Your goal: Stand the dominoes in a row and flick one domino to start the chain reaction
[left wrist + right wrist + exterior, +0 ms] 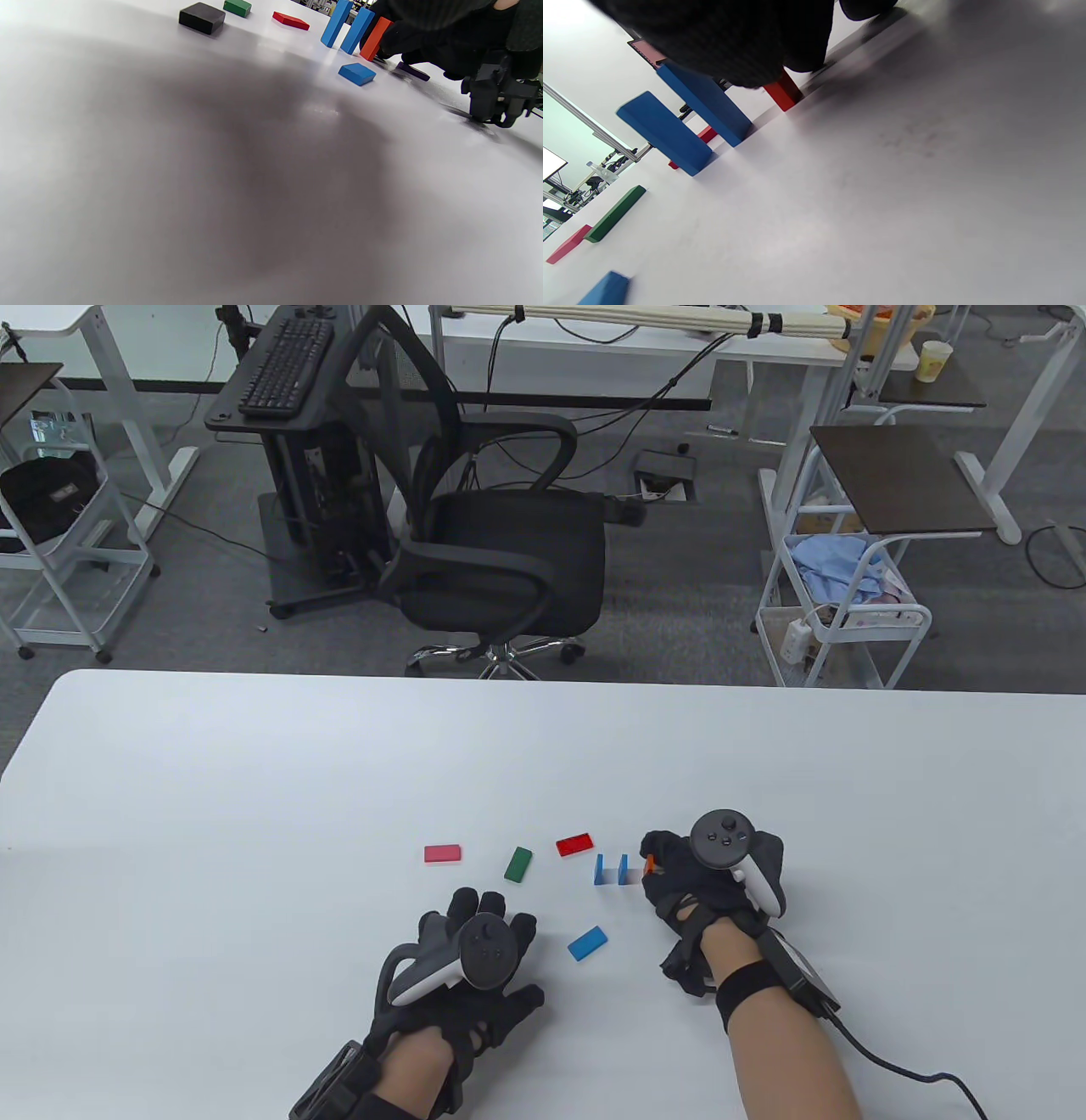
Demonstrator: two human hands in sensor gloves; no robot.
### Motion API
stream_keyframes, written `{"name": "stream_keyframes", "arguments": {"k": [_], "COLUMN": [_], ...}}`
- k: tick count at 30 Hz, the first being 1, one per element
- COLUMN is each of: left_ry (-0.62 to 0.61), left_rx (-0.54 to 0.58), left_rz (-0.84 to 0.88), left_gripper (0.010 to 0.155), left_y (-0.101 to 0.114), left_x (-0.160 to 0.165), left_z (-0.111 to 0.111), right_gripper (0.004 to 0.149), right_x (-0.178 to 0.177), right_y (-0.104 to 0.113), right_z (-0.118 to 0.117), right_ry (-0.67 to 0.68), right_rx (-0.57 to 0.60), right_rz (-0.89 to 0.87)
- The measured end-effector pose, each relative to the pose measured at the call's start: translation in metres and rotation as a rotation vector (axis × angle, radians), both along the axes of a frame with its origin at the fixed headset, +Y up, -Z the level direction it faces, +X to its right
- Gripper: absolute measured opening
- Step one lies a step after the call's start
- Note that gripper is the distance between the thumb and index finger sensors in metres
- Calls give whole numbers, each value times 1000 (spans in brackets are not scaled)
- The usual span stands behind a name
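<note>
Left hand (471, 959) sits lowest in the table view, palm down on the white desk (212, 814), fingers spread and straight, holding nothing; tracker on its back. Right hand (708, 874) is further up and to the right, fingers curled round an orange domino (650, 864) that stands on end. Left wrist view shows that orange piece (376, 39) upright w/ the gloved fingers touching its far side.

Just left of the orange one stand two blue dominoes, the nearer (624, 868) and the farther (599, 869), upright, parallel, small gap btwn them, so three in a row. Right wrist view has the same two blue ones (706, 103) and (664, 132) w/ the orange base (784, 94) under the glove.

Lying flat on the desk: a blue domino (587, 942) btwn the two hands, a red domino (574, 844) just beyond the blue pair, a green domino (518, 864) left of that, a pink domino (443, 853) furthest left. A dark purple piece (412, 71) lies flat by the right hand in the left wrist view, prob. another domino, too shadowed to be sure.

Beyond the desk: a black office chair (501, 551), a keyboard (284, 364) on a black stand, a white cart (840, 594) w/ blue cloth.
</note>
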State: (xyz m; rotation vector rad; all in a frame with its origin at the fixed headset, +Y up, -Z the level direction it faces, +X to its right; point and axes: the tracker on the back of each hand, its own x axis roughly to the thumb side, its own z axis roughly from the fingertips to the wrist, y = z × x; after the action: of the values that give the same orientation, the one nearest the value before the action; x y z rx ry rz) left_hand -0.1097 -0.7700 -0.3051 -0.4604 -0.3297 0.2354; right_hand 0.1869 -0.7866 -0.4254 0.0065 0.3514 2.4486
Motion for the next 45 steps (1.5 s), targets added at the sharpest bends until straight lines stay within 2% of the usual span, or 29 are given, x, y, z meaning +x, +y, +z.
{"name": "stream_keyframes", "arguments": {"k": [7, 15, 23, 31, 36, 45], "left_ry": [-1, -4, -5, -6, -4, -4], "left_rx": [-2, -2, -1, 1, 0, -3], "left_rz": [-2, -2, -2, -3, -4, -10], "left_gripper": [80, 80, 80, 80, 80, 80], "left_y": [0, 0, 0, 0, 0, 0], "left_x": [0, 0, 1, 1, 1, 1], "left_z": [0, 0, 0, 0, 0, 0], "right_gripper": [55, 63, 65, 66, 66, 66], "right_x": [1, 6, 24, 48, 58, 59], "right_y": [-1, 2, 32, 59, 56, 35], "right_z": [0, 4, 5, 3, 2, -1], "right_ry": [0, 2, 5, -57, -88, -82], "right_rx": [-5, 4, 39, 57, 48, 4], "right_rz": [-2, -20, 29, 119, 222, 408]}}
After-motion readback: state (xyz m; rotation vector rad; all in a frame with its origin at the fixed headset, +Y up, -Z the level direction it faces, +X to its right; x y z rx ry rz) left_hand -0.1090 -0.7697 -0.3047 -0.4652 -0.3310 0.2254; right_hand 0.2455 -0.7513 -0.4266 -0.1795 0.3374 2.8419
